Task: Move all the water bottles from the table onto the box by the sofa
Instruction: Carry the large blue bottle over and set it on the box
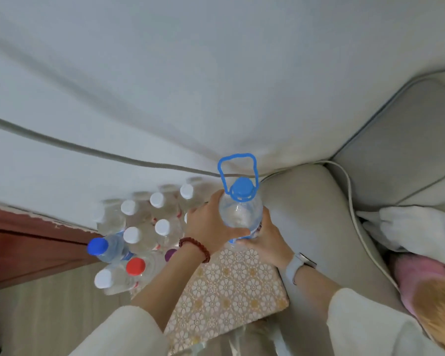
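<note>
You held big handled bottle (240, 214), frame middle, above patterned box (231, 283). Left hand (208, 227) wrapped shoulder; right hand (263, 237) cupped bottom. Looked heavy, slippery, squashy. Blue handle (238, 165) easier.

A white wall (165, 73) fills the upper frame, a grey sofa (396, 155) sits right, and wooden floor (36, 317) lies lower left.
</note>
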{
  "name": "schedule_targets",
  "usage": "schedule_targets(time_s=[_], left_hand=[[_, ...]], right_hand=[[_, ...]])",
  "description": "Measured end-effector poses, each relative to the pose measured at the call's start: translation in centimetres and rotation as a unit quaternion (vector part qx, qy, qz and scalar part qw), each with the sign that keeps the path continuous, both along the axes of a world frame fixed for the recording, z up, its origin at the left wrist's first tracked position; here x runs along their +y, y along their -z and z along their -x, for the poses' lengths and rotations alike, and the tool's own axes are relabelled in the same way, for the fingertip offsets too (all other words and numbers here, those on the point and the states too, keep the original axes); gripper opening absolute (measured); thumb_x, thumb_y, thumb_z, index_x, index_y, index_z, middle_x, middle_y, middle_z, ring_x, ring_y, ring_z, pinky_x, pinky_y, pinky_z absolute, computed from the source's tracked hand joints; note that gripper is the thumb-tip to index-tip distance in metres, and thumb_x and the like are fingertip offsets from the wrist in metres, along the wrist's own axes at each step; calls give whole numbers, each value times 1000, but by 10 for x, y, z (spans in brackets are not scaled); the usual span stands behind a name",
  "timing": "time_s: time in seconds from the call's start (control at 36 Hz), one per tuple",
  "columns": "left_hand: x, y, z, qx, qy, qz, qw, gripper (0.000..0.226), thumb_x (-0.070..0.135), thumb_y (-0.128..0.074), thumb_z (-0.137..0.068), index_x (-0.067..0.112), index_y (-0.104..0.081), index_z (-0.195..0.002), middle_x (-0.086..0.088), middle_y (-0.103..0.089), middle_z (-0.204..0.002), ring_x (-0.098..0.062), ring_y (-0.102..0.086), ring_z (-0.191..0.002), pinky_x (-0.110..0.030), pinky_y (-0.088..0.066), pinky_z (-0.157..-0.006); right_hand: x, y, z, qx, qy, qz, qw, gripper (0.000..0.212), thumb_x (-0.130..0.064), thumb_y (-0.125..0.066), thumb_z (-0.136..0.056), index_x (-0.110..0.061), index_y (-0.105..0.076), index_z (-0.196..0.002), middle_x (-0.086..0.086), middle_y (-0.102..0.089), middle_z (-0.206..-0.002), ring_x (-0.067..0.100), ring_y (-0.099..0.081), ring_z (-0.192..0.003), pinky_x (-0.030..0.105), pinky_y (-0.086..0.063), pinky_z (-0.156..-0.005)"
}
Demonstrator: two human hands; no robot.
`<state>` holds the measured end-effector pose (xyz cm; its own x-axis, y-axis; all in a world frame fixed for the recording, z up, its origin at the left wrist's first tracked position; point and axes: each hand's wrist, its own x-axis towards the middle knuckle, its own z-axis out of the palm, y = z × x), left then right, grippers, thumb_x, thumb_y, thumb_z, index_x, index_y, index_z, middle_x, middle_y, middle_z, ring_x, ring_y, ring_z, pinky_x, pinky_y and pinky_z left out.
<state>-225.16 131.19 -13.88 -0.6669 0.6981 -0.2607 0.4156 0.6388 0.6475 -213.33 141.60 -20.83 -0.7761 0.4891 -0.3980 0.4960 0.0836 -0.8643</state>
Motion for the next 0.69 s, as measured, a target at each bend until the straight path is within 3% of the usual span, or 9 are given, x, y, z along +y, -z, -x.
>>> schedule_targets(time_s=[0.08,0.14,0.22,0.31,0.39,0.47,0.56,0.64,0.69], left_hand=[[3,17,4,39,-9,18,999,89,54,-76,-56,25,-36,-130,10,-58,-98,-14,-54,-91,-28,-26,-94],[3,26,3,83,-4,31,996,90,60,-74,-53,25,-40,-128,14,-52,-85,-13,-53,-85,-27,-24,-91],[4,38,2,151,-10,43,988,94,71,-64,-45,23,-48,-124,5,-65,-97,-18,-56,-103,-30,-18,-87],[1,46,4,201,-19,42,979,95,77,-52,-41,17,-57,-115,0,-68,-106,-22,-52,-117,-34,-15,-86],[-2,45,4,210,-12,79,974,95,79,-50,-48,15,-54,-118,1,-65,-113,-23,-45,-125,-37,-13,-89],[-10,44,3,178,-44,91,979,87,69,-62,-58,24,-42,-129,7,-53,-130,-15,-33,-131,-35,-9,-97],[-16,35,-3,128,-104,0,986,85,48,-77,-59,18,-41,-130,3,-53,-129,-17,-45,-120,-35,-17,-101],[-16,25,-8,86,-141,-101,981,92,27,-84,-57,13,-34,-133,5,-46,-126,-14,-49,-113,-37,-35,-102],[-9,18,-6,68,-116,-118,984,96,27,-83,-60,25,-26,-137,5,-42,-130,-12,-47,-114,-33,-41,-98]], right_hand=[[9,19,11,-1,-10,-17,1000,78,-23,-81,-66,-44,-29,-121,-14,-55,-116,1,-57,-103,9,-48,-81],[13,29,17,6,-15,-30,999,77,-27,-81,-67,-56,-26,-112,-13,-53,-120,1,-55,-107,14,-48,-89],[16,42,20,19,-31,-37,999,82,-26,-79,-69,-59,-21,-117,-14,-48,-128,7,-51,-117,28,-45,-100],[19,47,23,28,-52,-36,998,82,-22,-77,-73,-60,-18,-116,-26,-43,-119,-2,-47,-113,9,-38,-94],[20,42,24,42,-89,-32,995,77,-22,-74,-77,-46,-19,-124,-31,-36,-117,-16,-42,-106,-3,-34,-89],[19,35,25,41,-94,-8,995,80,-28,-75,-75,-35,-22,-134,-24,-38,-131,-8,-42,-120,10,-40,-99],[23,28,26,32,-116,-17,993,98,-36,-76,-72,-36,-9,-143,-12,-25,-149,8,-34,-135,38,-38,-110],[28,17,29,33,-134,-11,990,103,-35,-77,-70,-39,-4,-143,-11,-20,-151,8,-30,-137,40,-37,-110],[30,13,33,40,-148,-17,988,102,-34,-78,-70,-37,-8,-143,-9,-23,-149,8,-29,-136,37,-39,-108]])
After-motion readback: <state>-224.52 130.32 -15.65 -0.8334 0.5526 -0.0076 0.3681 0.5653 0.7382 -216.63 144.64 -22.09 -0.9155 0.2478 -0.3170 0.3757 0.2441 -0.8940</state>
